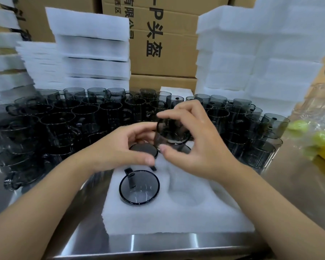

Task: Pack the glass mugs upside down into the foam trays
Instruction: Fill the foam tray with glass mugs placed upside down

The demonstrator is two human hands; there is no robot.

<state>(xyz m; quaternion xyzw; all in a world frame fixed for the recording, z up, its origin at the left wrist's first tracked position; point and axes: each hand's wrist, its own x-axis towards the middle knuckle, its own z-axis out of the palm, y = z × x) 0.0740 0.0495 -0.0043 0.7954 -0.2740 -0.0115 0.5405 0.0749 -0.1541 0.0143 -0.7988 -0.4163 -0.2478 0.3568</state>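
One glass mug (172, 134) sits pinched between right fingers (178, 109) above foam tray (158, 220); left fingers' (139, 129) hold unclear.

The crowd of transparent smoke-grey glass mugs (83, 117) across the middle of the frame looks near-black where they overlap and paler grey in the back row. The tilted smoke-grey glass mug (172, 132) at frame centre shows the same tint. So does the upturned grey glass mug (139, 186) at lower centre, whose rim forms a black ring. The moulded foam tray (176, 218) beneath it is plain white, like the white foam stacks (90, 47) at upper left and upper right. The brown cardboard boxes (163, 44) at top centre carry black printed characters. The brushed steel table (158, 243) is silver-grey. At the right edge, a clear plastic bag (313, 132) shows yellow-green patches.
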